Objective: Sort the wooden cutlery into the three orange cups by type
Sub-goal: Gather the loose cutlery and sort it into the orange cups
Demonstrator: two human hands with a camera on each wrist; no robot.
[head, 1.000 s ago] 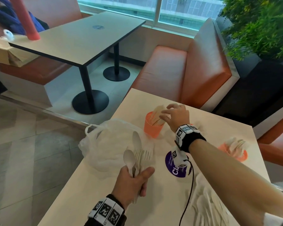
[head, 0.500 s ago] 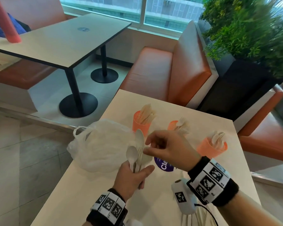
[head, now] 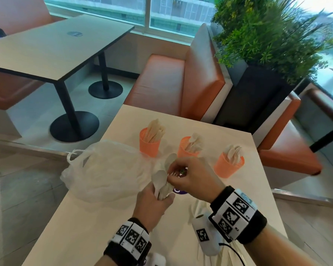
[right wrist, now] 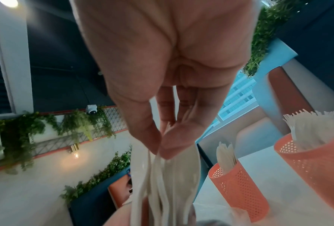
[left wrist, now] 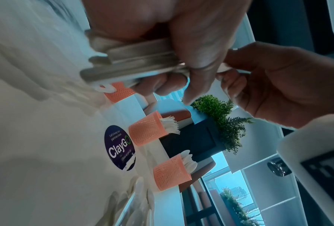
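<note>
Three orange mesh cups stand in a row on the table: the left cup [head: 149, 145] holds knives, the middle cup [head: 186, 150] forks, the right cup [head: 226, 167] spoons. My left hand [head: 160, 196] grips an upright bundle of pale cutlery [head: 161, 179], with spoons and forks mixed, in front of the cups. My right hand [head: 171, 175] reaches into the top of the bundle. In the right wrist view its thumb and forefinger [right wrist: 160, 150] pinch one piece of the bundle [right wrist: 162, 183]; which type it is stays hidden.
A crumpled white plastic bag [head: 108, 169] lies left of my hands. A purple round sticker [left wrist: 119, 146] sits on the table [head: 88, 227] under them. Loose cutlery [left wrist: 139, 198] lies at the near right. An orange bench [head: 173, 83] and a planter [head: 258, 93] stand behind the table.
My right hand has left the knife cup and come back to the bundle, where it now pinches a piece. The left hand has kept its grip. The view has swung right.
</note>
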